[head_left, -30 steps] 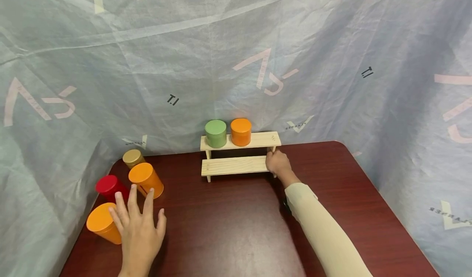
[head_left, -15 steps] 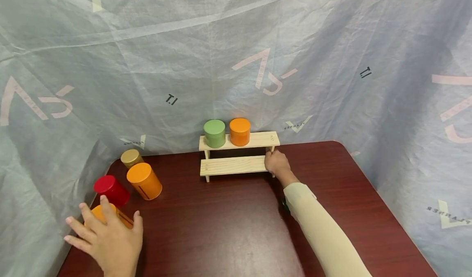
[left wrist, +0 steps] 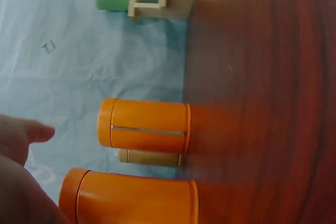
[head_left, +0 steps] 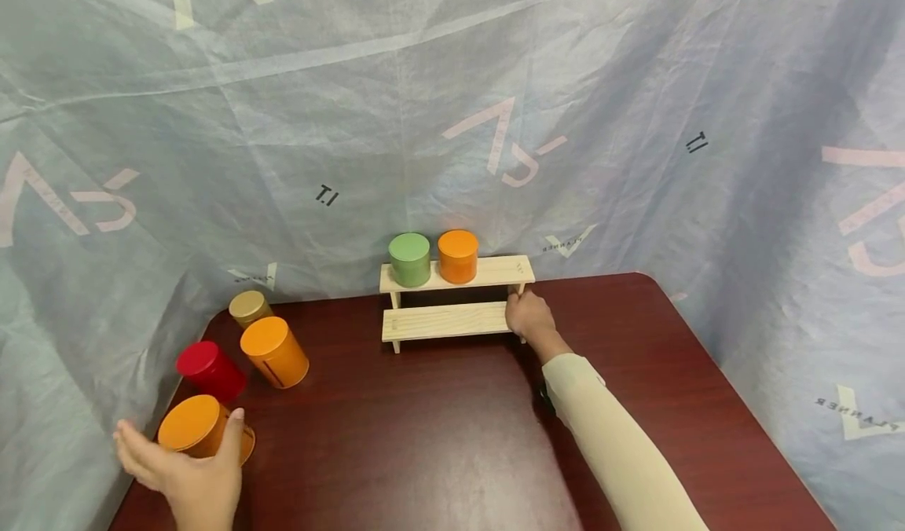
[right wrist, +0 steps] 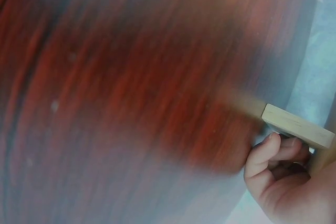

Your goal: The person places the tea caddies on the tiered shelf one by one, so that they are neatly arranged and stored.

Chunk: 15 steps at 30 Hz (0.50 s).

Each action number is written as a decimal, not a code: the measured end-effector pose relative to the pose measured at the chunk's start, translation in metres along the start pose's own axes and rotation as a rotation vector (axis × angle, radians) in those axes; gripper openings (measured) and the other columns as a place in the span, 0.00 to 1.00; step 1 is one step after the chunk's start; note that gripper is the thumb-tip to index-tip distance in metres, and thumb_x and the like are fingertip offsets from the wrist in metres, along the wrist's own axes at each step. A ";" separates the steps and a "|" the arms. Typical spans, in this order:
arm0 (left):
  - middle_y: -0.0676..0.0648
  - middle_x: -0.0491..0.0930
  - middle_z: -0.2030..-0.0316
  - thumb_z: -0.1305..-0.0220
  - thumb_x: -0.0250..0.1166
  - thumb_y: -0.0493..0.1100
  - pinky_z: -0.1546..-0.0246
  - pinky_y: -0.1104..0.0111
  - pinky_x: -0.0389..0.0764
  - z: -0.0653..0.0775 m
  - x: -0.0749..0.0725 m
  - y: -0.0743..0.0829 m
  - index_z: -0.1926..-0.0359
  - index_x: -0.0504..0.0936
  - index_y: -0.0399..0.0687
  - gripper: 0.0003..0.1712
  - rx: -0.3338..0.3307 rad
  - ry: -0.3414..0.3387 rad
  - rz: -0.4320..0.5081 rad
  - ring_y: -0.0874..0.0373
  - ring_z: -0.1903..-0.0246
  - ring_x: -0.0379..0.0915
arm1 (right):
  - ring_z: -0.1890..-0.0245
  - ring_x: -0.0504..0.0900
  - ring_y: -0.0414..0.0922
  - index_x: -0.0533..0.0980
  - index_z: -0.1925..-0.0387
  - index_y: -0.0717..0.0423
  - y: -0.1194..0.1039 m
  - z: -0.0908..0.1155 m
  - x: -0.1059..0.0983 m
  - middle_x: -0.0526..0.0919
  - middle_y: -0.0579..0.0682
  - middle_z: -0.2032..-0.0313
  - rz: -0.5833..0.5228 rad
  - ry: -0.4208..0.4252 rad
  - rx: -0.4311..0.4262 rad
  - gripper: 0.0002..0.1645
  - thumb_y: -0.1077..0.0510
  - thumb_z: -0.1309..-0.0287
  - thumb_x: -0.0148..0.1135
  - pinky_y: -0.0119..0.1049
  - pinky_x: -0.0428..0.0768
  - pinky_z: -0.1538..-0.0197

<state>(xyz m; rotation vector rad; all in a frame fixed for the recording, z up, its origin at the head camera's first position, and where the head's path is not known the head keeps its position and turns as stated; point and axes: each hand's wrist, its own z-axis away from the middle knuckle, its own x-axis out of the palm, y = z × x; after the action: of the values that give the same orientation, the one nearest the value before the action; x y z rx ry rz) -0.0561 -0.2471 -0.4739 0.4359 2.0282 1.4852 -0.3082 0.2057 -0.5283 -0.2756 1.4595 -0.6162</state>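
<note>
In the head view my left hand [head_left: 187, 468] is spread at the nearest orange tin [head_left: 194, 425], thumb on its right and fingers on its left. The left wrist view shows the thumb apart from the tins. My right hand [head_left: 532, 316] grips the right end of a two-step wooden shelf [head_left: 445, 323]; in the right wrist view the fingers [right wrist: 260, 163] curl at its end piece. A green tin [head_left: 410, 261] and a smaller orange tin [head_left: 458, 258] stand side by side on the upper step.
Behind the nearest tin are a red tin [head_left: 210, 371], another orange tin [head_left: 276, 352] with a slit in its side, and a gold-lidded tin [head_left: 249, 308], partly hidden. A grey cloth [head_left: 339, 122] hangs behind the dark red table [head_left: 396, 429].
My left hand has moved left and down, from beside the tins to around the nearest orange tin. My right hand and the shelf have stayed put.
</note>
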 end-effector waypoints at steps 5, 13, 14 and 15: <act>0.60 0.19 0.16 0.34 0.74 0.55 0.15 0.56 0.29 -0.013 -0.009 0.006 0.19 0.20 0.77 0.72 -0.442 -0.087 0.180 0.59 0.16 0.15 | 0.83 0.82 0.53 0.79 0.60 0.61 0.000 -0.001 -0.001 0.85 0.61 0.71 -0.004 -0.002 0.007 0.35 0.43 0.23 0.28 0.53 0.87 0.56; 0.56 0.18 0.16 0.33 0.73 0.56 0.14 0.58 0.36 -0.020 -0.008 0.002 0.19 0.18 0.76 0.73 -0.584 -0.125 0.252 0.58 0.15 0.16 | 0.80 0.82 0.54 0.79 0.62 0.60 0.001 0.000 0.000 0.85 0.62 0.70 -0.004 0.013 0.005 0.35 0.43 0.23 0.29 0.53 0.87 0.57; 0.56 0.18 0.16 0.34 0.73 0.56 0.14 0.57 0.36 -0.021 -0.008 0.001 0.19 0.17 0.76 0.73 -0.589 -0.128 0.241 0.58 0.15 0.16 | 0.79 0.83 0.54 0.79 0.62 0.61 0.001 0.000 0.001 0.85 0.62 0.70 -0.003 0.011 0.006 0.35 0.43 0.23 0.29 0.53 0.87 0.58; 0.57 0.19 0.16 0.34 0.74 0.57 0.14 0.58 0.38 -0.021 -0.007 0.000 0.19 0.18 0.76 0.73 -0.595 -0.126 0.231 0.58 0.15 0.18 | 0.79 0.82 0.54 0.79 0.62 0.61 0.001 0.000 0.001 0.85 0.62 0.69 -0.002 0.012 0.005 0.35 0.43 0.23 0.29 0.52 0.86 0.59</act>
<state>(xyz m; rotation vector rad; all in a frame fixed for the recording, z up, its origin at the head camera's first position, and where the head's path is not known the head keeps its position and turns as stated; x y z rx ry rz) -0.0638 -0.2674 -0.4680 0.5046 1.3792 2.0438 -0.3082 0.2057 -0.5294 -0.2697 1.4689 -0.6234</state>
